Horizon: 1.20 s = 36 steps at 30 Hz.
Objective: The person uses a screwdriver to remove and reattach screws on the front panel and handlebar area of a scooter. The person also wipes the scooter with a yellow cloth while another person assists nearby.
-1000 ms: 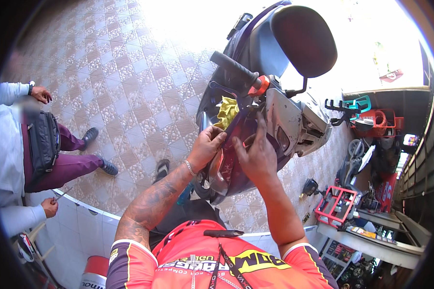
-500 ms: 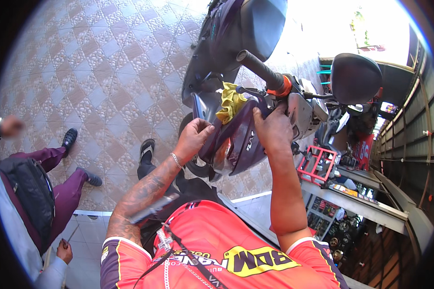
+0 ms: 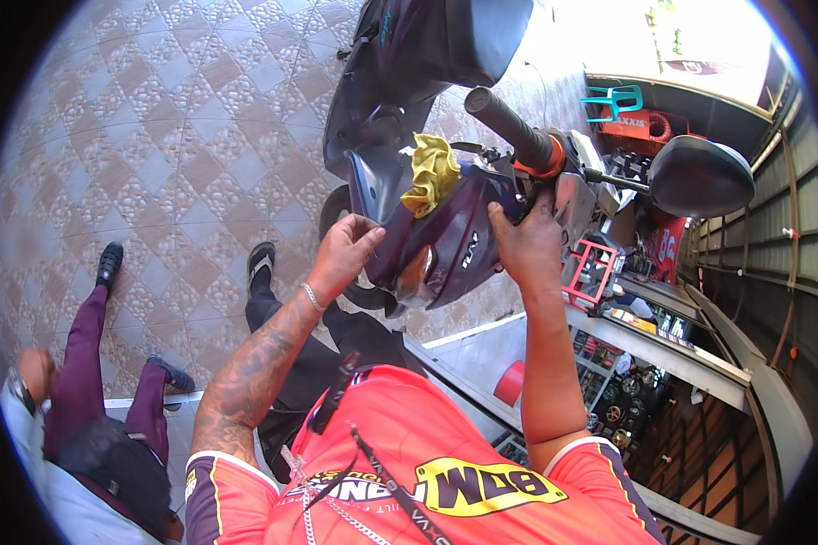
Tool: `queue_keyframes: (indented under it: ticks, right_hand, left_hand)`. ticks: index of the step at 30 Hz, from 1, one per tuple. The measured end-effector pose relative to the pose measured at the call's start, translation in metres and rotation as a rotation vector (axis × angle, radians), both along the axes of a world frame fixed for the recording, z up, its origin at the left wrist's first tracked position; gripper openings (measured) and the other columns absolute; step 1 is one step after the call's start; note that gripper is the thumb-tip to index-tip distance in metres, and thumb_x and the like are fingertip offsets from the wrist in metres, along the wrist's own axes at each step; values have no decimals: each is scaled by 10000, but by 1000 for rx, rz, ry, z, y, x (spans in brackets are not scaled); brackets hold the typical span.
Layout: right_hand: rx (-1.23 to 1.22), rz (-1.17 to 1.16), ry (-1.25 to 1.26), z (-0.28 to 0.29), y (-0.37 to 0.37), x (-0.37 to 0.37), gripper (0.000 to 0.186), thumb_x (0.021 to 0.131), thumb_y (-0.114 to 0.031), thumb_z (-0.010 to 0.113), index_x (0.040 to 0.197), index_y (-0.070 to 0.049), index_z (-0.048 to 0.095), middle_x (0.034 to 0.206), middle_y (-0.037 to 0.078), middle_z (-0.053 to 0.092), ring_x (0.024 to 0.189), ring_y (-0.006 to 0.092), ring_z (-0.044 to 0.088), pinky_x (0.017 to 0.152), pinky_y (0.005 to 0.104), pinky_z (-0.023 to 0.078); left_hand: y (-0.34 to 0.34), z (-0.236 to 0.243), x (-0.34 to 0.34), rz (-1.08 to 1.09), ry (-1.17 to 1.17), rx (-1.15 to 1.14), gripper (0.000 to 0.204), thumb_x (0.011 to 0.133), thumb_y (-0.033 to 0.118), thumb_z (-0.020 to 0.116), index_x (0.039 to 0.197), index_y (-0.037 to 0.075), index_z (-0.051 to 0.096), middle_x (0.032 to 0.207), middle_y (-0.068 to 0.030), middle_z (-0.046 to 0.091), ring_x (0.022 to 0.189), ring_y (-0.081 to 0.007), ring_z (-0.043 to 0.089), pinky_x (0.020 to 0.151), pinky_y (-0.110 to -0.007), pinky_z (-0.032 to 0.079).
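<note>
In front of me stands a dark purple scooter with a loose-looking front panel (image 3: 454, 259) near its handlebar. My right hand (image 3: 529, 238) grips the panel's upper right edge below the handlebar, thumb on the outside, other fingers partly hidden. My left hand (image 3: 347, 250) is closed in a pinch beside the panel's left side; anything between its fingertips is too small to make out. Between the hands, a crumpled yellow cloth (image 3: 432, 177) rests on top of the panel. The black handlebar grip (image 3: 504, 120) with an orange collar (image 3: 545, 156) juts out above.
A round-edged mirror (image 3: 700, 175) sticks out to the right. Past it are a red metal frame (image 3: 591, 272), a teal stool (image 3: 613, 98) and shelves of parts (image 3: 600, 363). At the left, another person in purple trousers (image 3: 77, 354) stands with a black bag (image 3: 114, 468).
My view has shifted, and the scooter sits slightly differently in it. Both hands stay near the same parts of the panel. The other person's legs and arm have moved.
</note>
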State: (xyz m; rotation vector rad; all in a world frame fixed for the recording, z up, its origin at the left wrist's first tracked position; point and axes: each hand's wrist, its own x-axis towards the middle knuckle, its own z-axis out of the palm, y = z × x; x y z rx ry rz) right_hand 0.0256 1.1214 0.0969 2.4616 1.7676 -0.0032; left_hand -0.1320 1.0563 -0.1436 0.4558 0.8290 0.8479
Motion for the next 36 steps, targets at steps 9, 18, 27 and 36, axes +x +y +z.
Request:
queue_keyframes:
  ticks: [9,18,27,36]
  right_hand:
    - [-194,-108,122,21,17,-6,764,815,-243,744,1375,125,378,962,334,696,951,497,689,854,518,550]
    - [-175,5,2,17,11,1,837,846,-317,767,1447,83,345,958,289,718,905,465,707,791,532,555]
    - [-285,-70,792,-103,-154,-5,591,943,-275,738,1414,-22,485,1083,126,635,994,201,639,875,347,521]
    - [-637,-469,1541,-199,-219,-11,562,1043,-291,621,1484,-9,418,1318,82,590,1193,179,579,1029,336,466]
  left_hand:
    - [12,-3,11,-67,6,-7,224,984,225,725,1042,23,648,817,32,640,674,-38,530,596,-229,449]
    - [6,7,26,-106,58,27,226,980,206,730,1052,4,658,890,4,681,794,-65,596,724,-235,502]
    - [-5,18,20,-98,-24,-49,203,979,183,732,1049,12,648,888,19,672,744,-28,560,646,-216,467]
    - [6,55,44,-93,-129,25,236,978,233,740,1071,43,636,850,46,638,681,-18,523,595,-198,430]
